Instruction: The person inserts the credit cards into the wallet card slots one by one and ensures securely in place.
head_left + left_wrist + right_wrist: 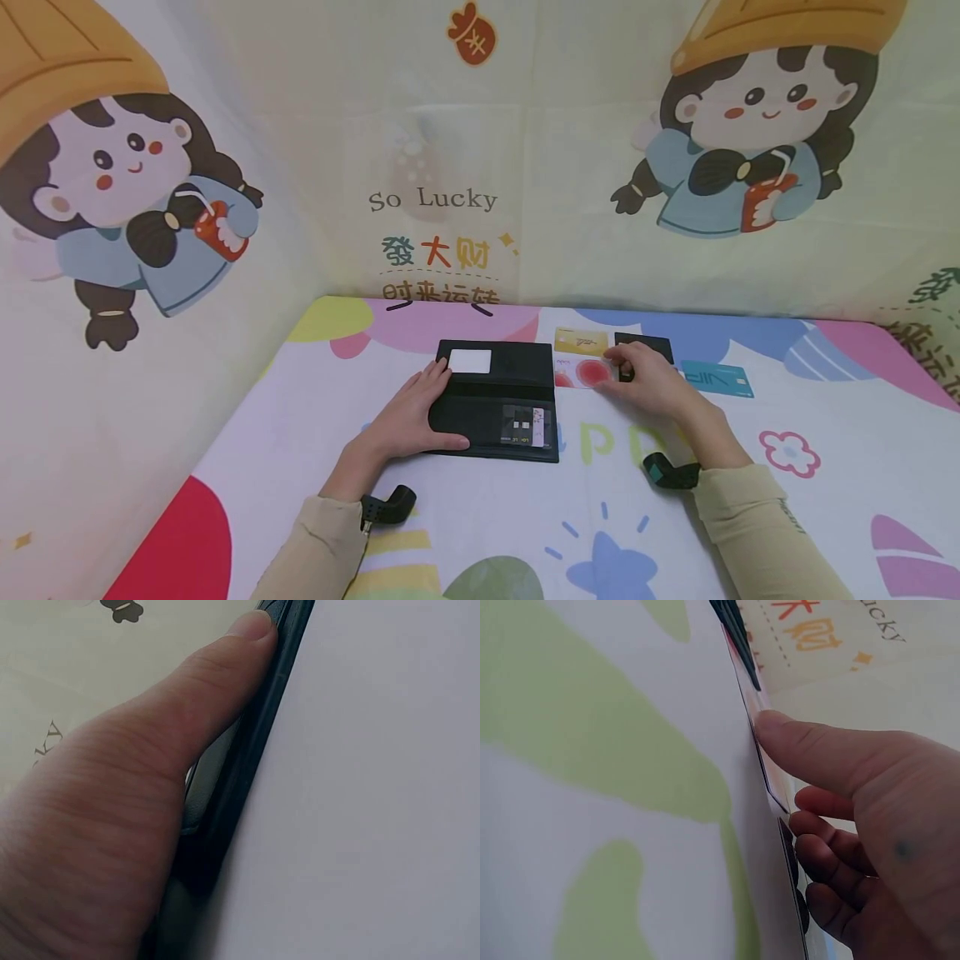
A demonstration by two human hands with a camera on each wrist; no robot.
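Nearest the lens: beige left sleeve (311, 546) and right sleeve (761, 529), a small black device at each wrist, reaching over a printed tablecloth (465, 508). Beyond, black wallet (487, 392) lying spread open, white insert (470, 361) in the upper panel, clear window (517, 425) in the lower. Left hand (408, 417) laid on the wallet's left side, fingers extended, thumb straight on the lower panel; grasping nothing, probably steadying. Right hand (656, 382) pinching the right end of the pink card (583, 374), thumb at the near edge, curled fingers toward the far one; raised or flat, cannot tell. Pink card just right of the wallet, left end close against its edge, near side of the gold card (581, 342). Black card (654, 343) partly covered by the right hand; teal card (716, 379) farther right, apart. Step in hand, as judged: handling the pink card singly, wallet open alongside; picking up or laying down, not decidable from one moment. Next move, if picking up: raise by the edges without dragging the neighbours, keep the wallet pinned. If laying down: square up with the gold card, then release cleanly.
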